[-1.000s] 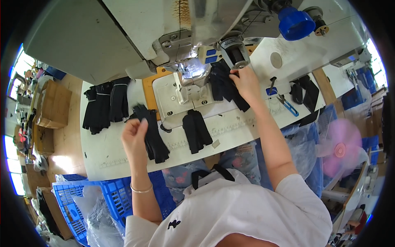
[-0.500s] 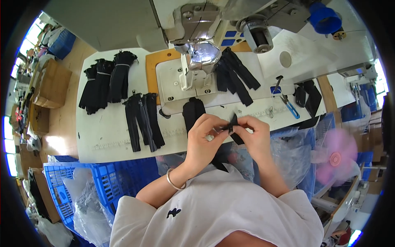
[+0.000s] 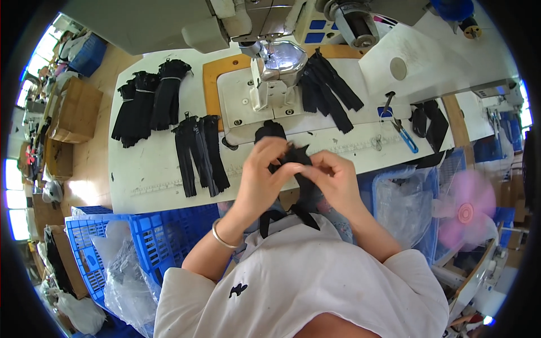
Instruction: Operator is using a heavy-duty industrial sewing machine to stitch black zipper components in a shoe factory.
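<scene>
Black fabric strip [image 3: 297, 157], its fold too obscured to judge, is pinched by both the left hand [image 3: 260, 176] and the right hand [image 3: 336, 181] near the front edge of the table [image 3: 147, 162], and could twist or slip should either pinch slacken or pull unevenly.

The black strip [image 3: 297, 155] was up off the bench [image 3: 152, 191], pinched between your left hand [image 3: 262, 174] and your right hand [image 3: 336, 177]. It looked soft and matte, bunched and folded at the top, where a pointed corner stuck up between your fingers. Below your grip it hung down loosely by the bench's near edge, in front of your body, its lower end hard to make out.
</scene>
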Available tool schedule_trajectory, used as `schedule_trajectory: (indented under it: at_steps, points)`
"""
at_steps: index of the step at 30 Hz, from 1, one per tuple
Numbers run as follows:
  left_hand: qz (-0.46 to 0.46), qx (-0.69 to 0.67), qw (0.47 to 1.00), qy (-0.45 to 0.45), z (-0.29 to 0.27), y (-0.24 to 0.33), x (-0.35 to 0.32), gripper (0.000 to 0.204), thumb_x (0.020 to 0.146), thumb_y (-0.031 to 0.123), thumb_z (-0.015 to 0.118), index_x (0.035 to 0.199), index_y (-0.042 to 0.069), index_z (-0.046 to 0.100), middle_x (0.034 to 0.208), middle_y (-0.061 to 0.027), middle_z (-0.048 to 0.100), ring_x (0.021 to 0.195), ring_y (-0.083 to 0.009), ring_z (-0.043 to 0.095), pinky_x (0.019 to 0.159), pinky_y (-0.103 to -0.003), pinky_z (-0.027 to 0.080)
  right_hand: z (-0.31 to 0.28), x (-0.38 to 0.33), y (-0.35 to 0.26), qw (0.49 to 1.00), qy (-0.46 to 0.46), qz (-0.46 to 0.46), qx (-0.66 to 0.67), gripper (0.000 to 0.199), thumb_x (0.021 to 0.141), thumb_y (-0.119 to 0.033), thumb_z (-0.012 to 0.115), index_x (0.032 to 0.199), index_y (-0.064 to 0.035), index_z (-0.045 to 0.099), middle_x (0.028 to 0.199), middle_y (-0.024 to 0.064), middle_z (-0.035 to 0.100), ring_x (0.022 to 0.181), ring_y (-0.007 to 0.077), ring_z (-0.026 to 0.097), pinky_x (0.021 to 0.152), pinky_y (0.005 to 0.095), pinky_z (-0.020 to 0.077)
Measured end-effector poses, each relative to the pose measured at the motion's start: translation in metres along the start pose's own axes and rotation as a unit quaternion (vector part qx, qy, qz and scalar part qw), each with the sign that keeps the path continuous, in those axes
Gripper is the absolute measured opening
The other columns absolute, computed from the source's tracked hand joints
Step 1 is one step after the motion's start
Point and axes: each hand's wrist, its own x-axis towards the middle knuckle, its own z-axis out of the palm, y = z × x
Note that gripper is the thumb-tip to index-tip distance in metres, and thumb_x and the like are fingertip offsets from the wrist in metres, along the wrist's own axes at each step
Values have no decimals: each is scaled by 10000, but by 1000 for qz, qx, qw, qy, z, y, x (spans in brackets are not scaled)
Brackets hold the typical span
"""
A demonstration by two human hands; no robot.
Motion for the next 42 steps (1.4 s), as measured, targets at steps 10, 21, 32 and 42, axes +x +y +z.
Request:
schedule_trajectory:
  at_steps: [10,21,32,42]
  points:
    - [82,313,943,77,-12,-40,31,241,744,81,702,965,15,633,1001,-103,575,938,-301,516,821,-368,434,11,25,2,982,117,-118,-85,143,785,-47,708,882,39,648,791,60,655,733,112,594,699,250,473]
    - [-117,-285,949,65,-28,0,25,111,840,0,661,947,-26,672,828,-46,669,701,-76,593,638,-205,493,23,32,-9,997,33,-65,22,95,801,-20,685,876,33,659,780,39,664,724,61,586,659,204,460]
    - [-96,-263,957,80,-26,17,7,205,803,-15,704,1004,-32,669,871,-51,678,788,-78,617,713,-193,509,26,30,-21,999,42,-28,17,139,797,-55,722,904,14,667,737,16,632,639,45,536,594,197,440]
    - [-74,-233,965,92,-29,27,15,188,815,-17,689,1000,-39,667,859,-44,673,767,-60,603,684,-178,494,21,40,-26,991,-9,9,135,135,827,-107,706,844,14,648,690,-8,583,629,30,499,574,189,410]
